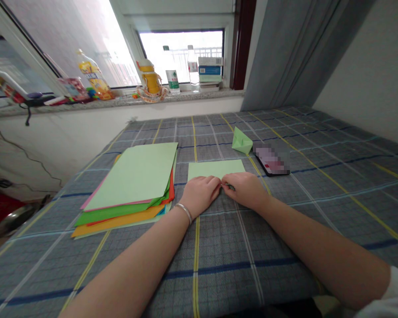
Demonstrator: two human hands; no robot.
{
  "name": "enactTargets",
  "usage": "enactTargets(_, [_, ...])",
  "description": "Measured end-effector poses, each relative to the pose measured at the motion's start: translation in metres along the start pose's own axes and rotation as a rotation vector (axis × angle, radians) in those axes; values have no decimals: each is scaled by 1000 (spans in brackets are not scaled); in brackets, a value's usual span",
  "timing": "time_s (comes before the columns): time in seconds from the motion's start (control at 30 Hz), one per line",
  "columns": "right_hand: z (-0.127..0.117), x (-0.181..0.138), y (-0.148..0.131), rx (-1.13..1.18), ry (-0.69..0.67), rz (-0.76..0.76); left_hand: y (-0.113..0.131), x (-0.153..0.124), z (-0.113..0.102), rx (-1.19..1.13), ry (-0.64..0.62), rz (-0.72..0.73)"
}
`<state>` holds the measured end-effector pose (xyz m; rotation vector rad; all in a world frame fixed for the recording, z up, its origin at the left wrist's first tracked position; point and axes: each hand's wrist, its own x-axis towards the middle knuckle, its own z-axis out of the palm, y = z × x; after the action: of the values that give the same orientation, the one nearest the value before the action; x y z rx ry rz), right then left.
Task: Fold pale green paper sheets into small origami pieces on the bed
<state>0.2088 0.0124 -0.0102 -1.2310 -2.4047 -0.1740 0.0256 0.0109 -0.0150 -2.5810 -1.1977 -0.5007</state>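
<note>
A sheet of light green paper [216,168] lies flat on the checked cloth, its near edge covered by my fingers. My left hand [202,191], with a silver bangle at the wrist, is closed on the left part of that edge. Beside it, almost touching at the fingertips, my right hand [243,187] pinches the same edge near the middle. Whether the sheet is folded there is hidden beneath the hands. A folded light green paper piece [242,141] stands beyond my right hand.
Left of my hands lies a stack of coloured paper [135,174]. A phone [272,160] rests at the right on the checked cloth [318,212]. Bottles, a yellow water bottle [151,81] and stacked boxes [210,70] line the windowsill [119,104].
</note>
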Motion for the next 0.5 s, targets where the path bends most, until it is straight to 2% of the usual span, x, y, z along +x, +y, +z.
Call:
enactTargets(0.13, [1,0,1,16,28,-12,-3,0,-1,16,65,79])
enactTargets(0.23, [0,0,3,-22,-1,-86,-4,1,-3,33,81,125])
enactTargets(0.33, [-2,1,5,-51,-17,-130,-6,1,-5,44,84,132])
enactTargets(0.5, [-3,0,13,-12,-8,-94,-10,0,-6,50,85,106])
